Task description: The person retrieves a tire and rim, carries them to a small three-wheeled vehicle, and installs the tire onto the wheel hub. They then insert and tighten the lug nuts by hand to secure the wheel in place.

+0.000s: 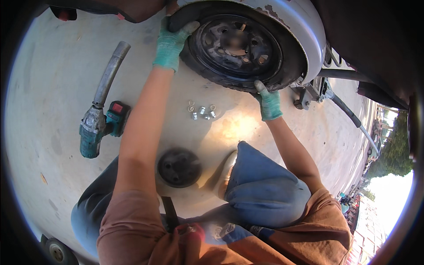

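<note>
A black steel wheel [238, 51] with its tire sits under the scuffed silver fender [304, 26] of a vehicle. My left hand [172, 42], in a green glove, grips the tire's left side, thumb on the sidewall and fingers mostly hidden behind it. At the lower right edge of the tire, my gloved right hand [268, 101] has its thumb up against the rubber, with its fingers partly hidden underneath. Several silver lug nuts [202, 110] and brass-coloured rings [191, 106] lie on the concrete below the wheel.
A teal cordless impact wrench [95, 128] with a long metal tube lies left of my left arm. A round black cover [179, 167] rests near my shoe [226, 174]. A floor jack [309, 95] with a long handle [346, 110] stands right of the wheel.
</note>
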A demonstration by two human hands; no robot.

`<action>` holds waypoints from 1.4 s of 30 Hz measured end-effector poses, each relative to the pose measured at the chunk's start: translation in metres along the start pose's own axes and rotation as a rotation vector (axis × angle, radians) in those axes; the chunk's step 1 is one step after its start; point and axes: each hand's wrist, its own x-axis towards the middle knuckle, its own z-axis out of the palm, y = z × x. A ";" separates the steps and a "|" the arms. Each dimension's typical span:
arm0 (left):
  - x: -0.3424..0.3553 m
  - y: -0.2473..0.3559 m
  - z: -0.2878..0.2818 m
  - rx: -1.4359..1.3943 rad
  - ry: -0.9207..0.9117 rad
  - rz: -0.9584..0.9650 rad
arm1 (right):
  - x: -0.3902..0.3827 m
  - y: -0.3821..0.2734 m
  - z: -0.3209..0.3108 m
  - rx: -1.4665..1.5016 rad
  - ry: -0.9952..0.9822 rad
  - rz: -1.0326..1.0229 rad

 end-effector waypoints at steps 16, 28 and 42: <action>0.012 -0.004 -0.003 0.241 0.111 0.079 | 0.009 0.003 0.000 -0.022 -0.097 -0.017; 0.031 -0.005 -0.021 0.392 -0.039 0.064 | -0.002 -0.012 0.006 -0.045 -0.123 -0.033; 0.044 -0.038 -0.025 0.156 -0.049 -0.014 | 0.003 -0.023 0.003 -0.244 0.013 -0.256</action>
